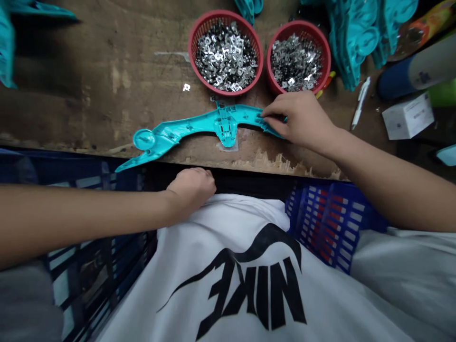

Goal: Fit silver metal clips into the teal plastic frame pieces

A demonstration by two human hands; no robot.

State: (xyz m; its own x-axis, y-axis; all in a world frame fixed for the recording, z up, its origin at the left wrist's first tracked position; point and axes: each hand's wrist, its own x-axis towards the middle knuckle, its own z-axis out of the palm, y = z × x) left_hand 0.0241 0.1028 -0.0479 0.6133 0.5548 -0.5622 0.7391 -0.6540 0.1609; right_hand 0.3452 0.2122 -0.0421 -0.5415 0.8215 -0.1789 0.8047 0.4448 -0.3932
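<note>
A long turquoise moulded plastic part (224, 122) lies across the front of the worn wooden workbench (89, 80), one round end jutting past the bench edge. My right hand (299, 118) rests on its right end, fingers curled over it and hiding its tip. My left hand (190, 188) is a closed fist below the bench edge, against my white shirt (228, 280), with nothing visible in it. It sits just below the part's pointed left end.
Two red plastic baskets (225, 52) (298, 57) of small metal clips stand behind the part. One loose clip (186, 87) lies on the bench. Stacked turquoise parts (351, 42), a white pen (360, 103) and a white box (408, 116) crowd the right. Blue crates (331, 223) stand below the bench.
</note>
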